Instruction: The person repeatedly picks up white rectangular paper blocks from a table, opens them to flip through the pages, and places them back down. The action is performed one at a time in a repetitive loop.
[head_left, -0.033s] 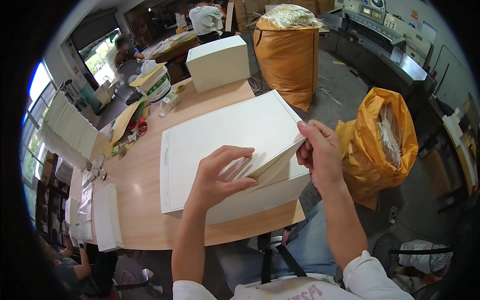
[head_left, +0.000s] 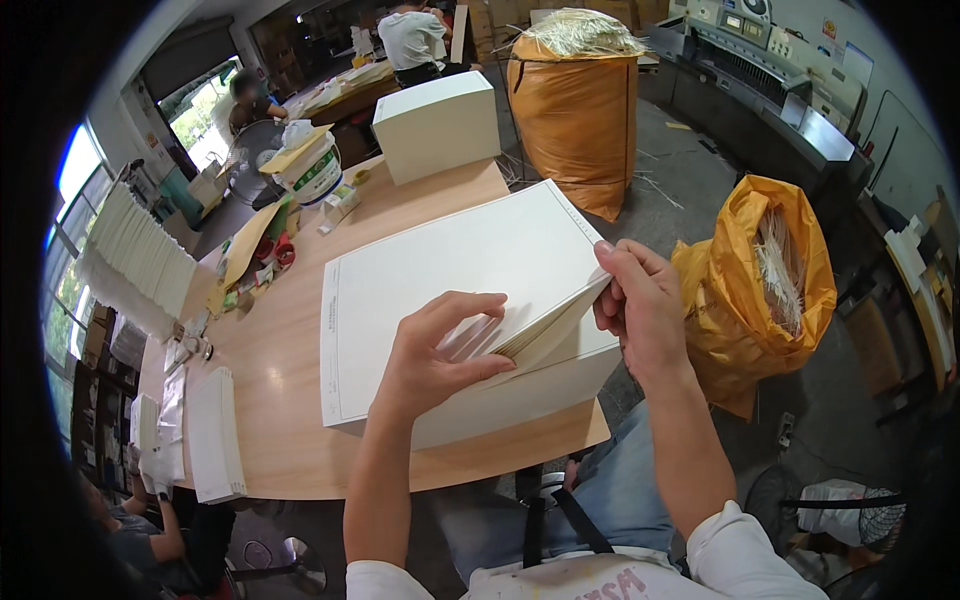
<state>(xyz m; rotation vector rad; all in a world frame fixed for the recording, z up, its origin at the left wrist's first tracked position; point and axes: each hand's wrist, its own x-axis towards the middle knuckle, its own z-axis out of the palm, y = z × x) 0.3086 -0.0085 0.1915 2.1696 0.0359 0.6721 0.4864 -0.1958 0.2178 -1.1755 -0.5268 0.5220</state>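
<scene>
The thick stack of large off-white paper sheets (head_left: 450,290) lies flat in front of you on the pale wooden table (head_left: 275,400), its near right corner overhanging the table's near edge. The top sheet is plain with a thin ruled border along its left side. At the near right corner a bundle of sheets is lifted and fanned, so the cut edges show as fine layers.

Your right hand (head_left: 640,305) pinches that raised corner from the outside, thumb on top and fingers curled beneath. Your left hand (head_left: 440,350) has its fingers slid into the gap under the lifted sheets, thumb spread above them, touching the paper.

To the left of the stack the table runs bare up to a slim white pile of paper strips (head_left: 215,435) at the near left edge. Beyond the stack a white rectangular block of paper (head_left: 437,125) stands at the far end, well apart. On your right the table ends just beside the stack, and an open orange plastic sack of paper trimmings (head_left: 765,285) sits on the floor close to your right forearm.
</scene>
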